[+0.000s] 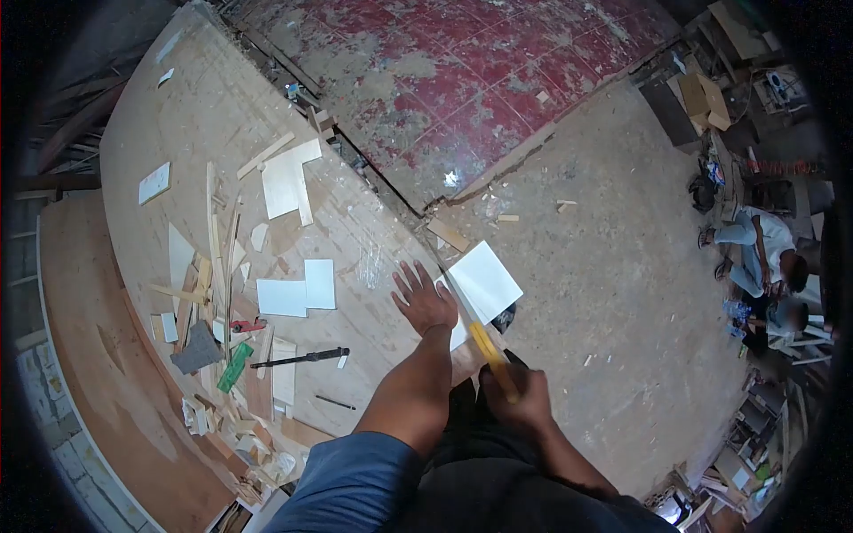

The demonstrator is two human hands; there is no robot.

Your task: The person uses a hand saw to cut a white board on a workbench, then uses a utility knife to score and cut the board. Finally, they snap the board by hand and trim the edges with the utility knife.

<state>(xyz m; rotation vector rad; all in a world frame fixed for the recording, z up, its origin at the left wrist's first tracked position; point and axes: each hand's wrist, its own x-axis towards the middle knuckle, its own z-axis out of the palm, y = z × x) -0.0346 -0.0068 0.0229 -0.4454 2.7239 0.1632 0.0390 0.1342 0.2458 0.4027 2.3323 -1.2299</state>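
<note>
My left hand (426, 302) lies flat at the edge of the wooden table, its fingers spread, beside a white board (484, 282) that juts out past the edge. Part of a white piece shows under and beside the palm. My right hand (520, 400) is wrapped round the near end of a long yellow tool (490, 355), whose far end meets the lower edge of the white board. The tool is slightly blurred, so its working end cannot be made out.
Across the wooden table (355, 258) lie white panels (284, 296), a black clamp (302, 358), a green tool (235, 367), a grey piece (197, 351) and wood offcuts. Two people (764, 253) sit at the far right. Small scraps dot the concrete floor (622, 266).
</note>
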